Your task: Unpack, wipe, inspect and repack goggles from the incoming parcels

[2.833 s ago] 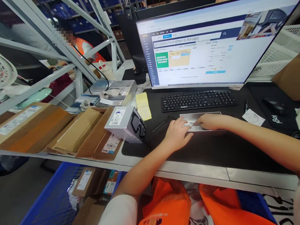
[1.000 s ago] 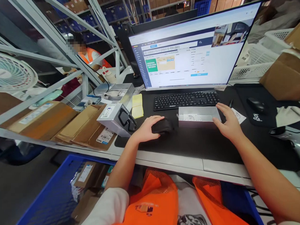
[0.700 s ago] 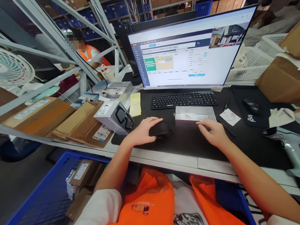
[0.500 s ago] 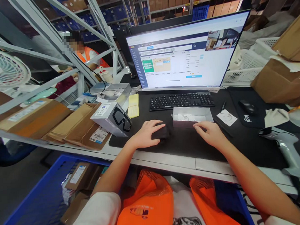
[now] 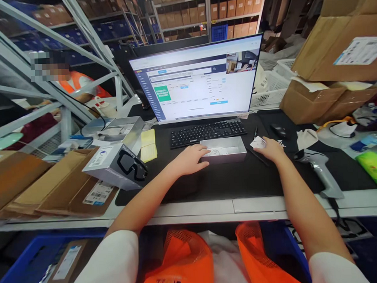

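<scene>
My left hand [image 5: 191, 158] lies on the black desk mat [image 5: 227, 181], its fingers stretched against the left end of a shallow silver box [image 5: 227, 153] that stands open in front of the keyboard [image 5: 208, 131]. A small white sheet lies inside the box. My right hand [image 5: 271, 149] sits just right of the box, its fingertips pinched on a small white card [image 5: 258, 142] whose edge is lifted off the mat. The black pouch from the earlier frames is hidden from view.
A monitor [image 5: 195, 83] stands behind the keyboard. A mouse [image 5: 279, 131], a grey hand scanner [image 5: 319, 170] and cardboard boxes [image 5: 326, 99] are at right. A goggles box [image 5: 115, 166], yellow notes [image 5: 148, 145] and flat cartons [image 5: 54, 183] are at left. A person in an orange vest [image 5: 78, 83] sits behind the racking.
My left hand has moved off the black pouch to the silver box's left end. My right hand has gone from the box's front to the white card and taken hold of it. My head has pulled back.
</scene>
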Tool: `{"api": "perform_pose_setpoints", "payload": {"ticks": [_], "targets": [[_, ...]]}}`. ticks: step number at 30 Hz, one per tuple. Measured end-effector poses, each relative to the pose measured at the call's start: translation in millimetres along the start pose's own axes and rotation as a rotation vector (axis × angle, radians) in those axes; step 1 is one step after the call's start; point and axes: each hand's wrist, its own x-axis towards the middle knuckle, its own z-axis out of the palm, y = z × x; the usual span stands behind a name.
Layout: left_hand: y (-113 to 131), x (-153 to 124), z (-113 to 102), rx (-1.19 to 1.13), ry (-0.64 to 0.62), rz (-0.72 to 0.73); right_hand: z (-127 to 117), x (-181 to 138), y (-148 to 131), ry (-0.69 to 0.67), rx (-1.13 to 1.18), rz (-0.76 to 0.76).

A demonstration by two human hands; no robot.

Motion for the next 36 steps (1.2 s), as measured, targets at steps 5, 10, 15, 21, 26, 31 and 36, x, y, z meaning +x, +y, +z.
{"api": "perform_pose_setpoints", "payload": {"ticks": [5,10,15,21,26,31,36], "targets": [[-3,-3,12,-0.004,0.008,0.009,5,-5,-4,0.054,-0.080,0.066],[6,-13,15,0.002,0.025,-0.003,-6,-4,0,0.132,0.001,0.038],[6,-10,12,0.017,0.015,-0.007,-22,0,12,0.212,0.067,0.088],[8,-51,-14,0.032,0.103,0.016,-28,-19,-21,0.420,0.137,-0.138],[18,-131,8,0.097,0.046,-0.169,-21,-76,-96,0.215,0.318,-0.535],[-1,-159,45,0.169,0.165,-0.351,11,-126,-133,-0.256,0.382,-0.854],[-6,-146,45,0.017,0.350,-0.215,37,-139,-148,-0.347,0.437,-0.799]]}}
